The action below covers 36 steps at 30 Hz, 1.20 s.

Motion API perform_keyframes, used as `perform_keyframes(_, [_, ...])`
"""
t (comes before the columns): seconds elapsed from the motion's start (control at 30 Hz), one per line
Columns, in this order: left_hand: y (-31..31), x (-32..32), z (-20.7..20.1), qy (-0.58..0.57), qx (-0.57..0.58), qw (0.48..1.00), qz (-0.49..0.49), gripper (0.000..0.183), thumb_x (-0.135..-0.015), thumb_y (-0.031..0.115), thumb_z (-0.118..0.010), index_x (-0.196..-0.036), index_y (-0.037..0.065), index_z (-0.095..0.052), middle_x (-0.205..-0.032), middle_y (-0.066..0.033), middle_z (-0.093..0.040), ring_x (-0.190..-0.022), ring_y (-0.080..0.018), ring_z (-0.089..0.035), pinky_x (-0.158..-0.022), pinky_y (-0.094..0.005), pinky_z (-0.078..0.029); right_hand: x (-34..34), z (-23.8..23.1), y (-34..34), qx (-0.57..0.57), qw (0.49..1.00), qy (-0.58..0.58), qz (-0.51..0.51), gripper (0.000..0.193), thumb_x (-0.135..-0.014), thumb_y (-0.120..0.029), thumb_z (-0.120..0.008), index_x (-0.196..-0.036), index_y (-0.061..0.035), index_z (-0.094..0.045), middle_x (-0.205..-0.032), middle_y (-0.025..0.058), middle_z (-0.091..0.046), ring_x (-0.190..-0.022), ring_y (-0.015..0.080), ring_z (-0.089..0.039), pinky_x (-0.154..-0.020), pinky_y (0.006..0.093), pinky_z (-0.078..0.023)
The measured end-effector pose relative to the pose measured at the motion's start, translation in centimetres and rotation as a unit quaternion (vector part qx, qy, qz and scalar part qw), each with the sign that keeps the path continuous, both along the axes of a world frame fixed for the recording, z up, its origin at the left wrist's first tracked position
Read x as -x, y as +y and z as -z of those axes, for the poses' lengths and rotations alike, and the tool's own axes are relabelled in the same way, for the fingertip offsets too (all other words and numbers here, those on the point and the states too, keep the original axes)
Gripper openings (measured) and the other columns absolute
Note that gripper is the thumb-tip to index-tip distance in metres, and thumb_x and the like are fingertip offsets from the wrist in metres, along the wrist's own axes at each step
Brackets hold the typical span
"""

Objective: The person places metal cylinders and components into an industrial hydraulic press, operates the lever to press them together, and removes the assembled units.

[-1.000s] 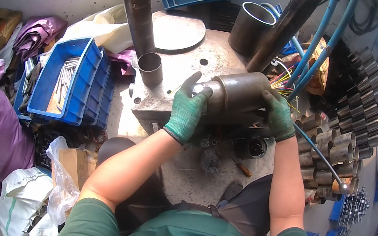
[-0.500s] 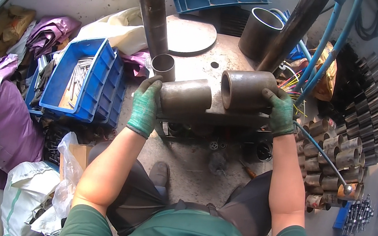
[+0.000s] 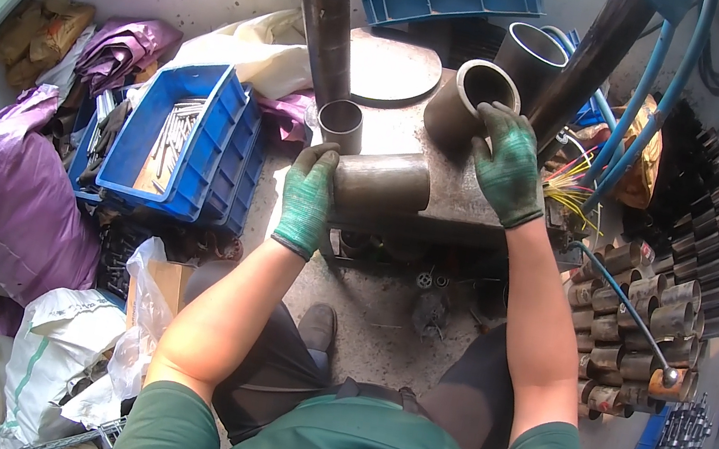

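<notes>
Surface: the metal surface (image 3: 468, 207) is in front of the person, and both big tubes are at it.
Blue box: a big blue box (image 3: 218, 166) is to the left of the surface, with thin metal sticks (image 3: 174, 139) in it.
Wide tube: this fat dark tube (image 3: 449, 117) is over the middle of the surface. Its long axis runs up and down, the top tipping a little to the right in this view. Its round open end faces up. I cannot tell if its bottom touches the surface.
Long tube: this thinner gray tube (image 3: 383, 183) is at the near edge of the surface. It is on its side, its long axis going left to right, with the right end a bit farther from the person. I cannot tell if it rests there or is held up.
Hands: they are well apart, both in green gloves. The right hand (image 3: 511, 165) is clamped on the wide tube, fingers at the rim and thumb on the outside. The left hand (image 3: 308, 196) is curled tight around the left end of the long tube.
Short tube: a small tube (image 3: 341, 128) stands up just behind the left hand.
</notes>
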<state>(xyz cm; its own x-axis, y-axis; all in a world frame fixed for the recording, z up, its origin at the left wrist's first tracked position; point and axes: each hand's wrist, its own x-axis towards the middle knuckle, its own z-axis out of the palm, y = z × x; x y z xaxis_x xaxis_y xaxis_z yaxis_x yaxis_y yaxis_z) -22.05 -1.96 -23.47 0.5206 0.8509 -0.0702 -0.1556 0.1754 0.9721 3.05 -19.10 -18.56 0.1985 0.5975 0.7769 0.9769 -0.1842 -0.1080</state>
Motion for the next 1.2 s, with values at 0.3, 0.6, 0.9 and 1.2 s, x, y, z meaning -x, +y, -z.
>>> perform_keyframes(0.3, [-0.5, -0.2, -0.1, 0.008, 0.020, 1.000, 0.019, 0.028, -0.108, 0.019, -0.058, -0.129, 0.003, -0.068, -0.094, -0.0001, -0.063, -0.080, -0.0074, -0.053, -0.072, -0.0233, -0.045, 4.5, 2.4, -2.5, 0.050, 0.797, 0.599, -0.055, 0.046, -0.099, -0.024, -0.074, -0.139, -0.0028, -0.063, -0.125, 0.0113, -0.070, -0.086, 0.0187, -0.072, -0.073, 0.0308, -0.059])
perform_keyframes(0.6, [-4.8, -3.6, -0.5, -0.057, -0.016, 0.983, 0.175, 0.045, -0.105, 0.018, -0.045, -0.143, -0.001, -0.059, -0.134, -0.0155, -0.063, -0.121, -0.0229, -0.060, -0.109, -0.0370, -0.048, 7.3, 2.1, -5.6, -0.028, 0.539, 0.828, -0.149, 0.042, -0.106, -0.031, -0.062, -0.137, -0.0017, -0.062, -0.122, 0.0135, -0.072, -0.103, 0.0262, -0.072, -0.084, 0.0398, -0.064])
perform_keyframes(0.9, [-4.7, -8.9, -0.2, -0.040, -0.094, 0.956, 0.274, 0.055, -0.108, 0.023, -0.047, -0.158, 0.002, -0.046, -0.148, -0.0164, -0.056, -0.131, -0.0237, -0.058, -0.114, -0.0365, -0.046, 3.6, 2.0, -9.6, -0.073, 0.700, 0.700, -0.122, 0.041, -0.104, -0.025, -0.062, -0.133, 0.0040, -0.065, -0.121, 0.0114, -0.073, -0.110, 0.0187, -0.067, -0.100, 0.0329, -0.053])
perform_keyframes(1.2, [-6.3, -7.6, -0.9, -0.015, 0.122, 0.967, 0.222, 0.051, -0.108, 0.022, -0.053, -0.157, 0.008, -0.048, -0.133, -0.0133, -0.063, -0.117, -0.0214, -0.064, -0.099, -0.0348, -0.055, 2.9, 3.5, -11.1, -0.078, 0.632, 0.766, -0.088, 0.043, -0.103, -0.027, -0.066, -0.134, 0.0024, -0.065, -0.125, 0.0107, -0.072, -0.116, 0.0200, -0.067, -0.101, 0.0347, -0.055])
